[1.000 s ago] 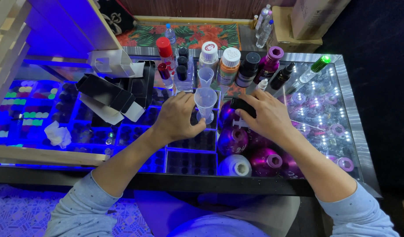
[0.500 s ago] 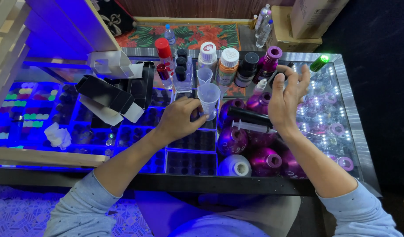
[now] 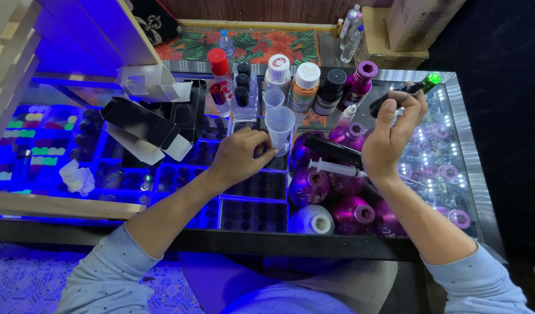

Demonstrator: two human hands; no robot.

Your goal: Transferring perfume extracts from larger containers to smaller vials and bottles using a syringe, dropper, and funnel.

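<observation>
Head view: glass-topped counter (image 3: pixel 453 125) lit blue from beneath, seen from above, both forearms reaching in from the near edge.
Left hand (image 3: pixel 241 154): curled around the base of a clear plastic measuring cup (image 3: pixel 279 129); fingers narrow, pinching the foot of the cup, probably to steady so light a vessel on the glass.
Measuring cup: upright at the middle of the counter, mouth open, just in front of a second, smaller clear cup (image 3: pixel 273 99); contents too faint to tell.
Right hand (image 3: pixel 389 134): raised above the counter, fingers closed on a small dark bottle (image 3: pixel 395 99) tilted on its side, thumb and fingertips at its end as if at the cap; whether the cap is on cannot be told.
Dark bottle: held in the air to the right of the cup, well apart from it, just beside a dark bottle with a glowing green tip (image 3: pixel 427 82).
Syringe (image 3: pixel 337 168): lying flat across round magenta bottles (image 3: pixel 311 185), between the two hands, within easy reach.
Back row: white-capped bottles (image 3: pixel 278 72), a black-capped bottle (image 3: pixel 331 90) and a magenta bottle (image 3: pixel 360 81), standing upright in a line behind the cups.
Left side: open black cartons (image 3: pixel 142 125) and a crumpled tissue (image 3: pixel 77 177) on the display case.
</observation>
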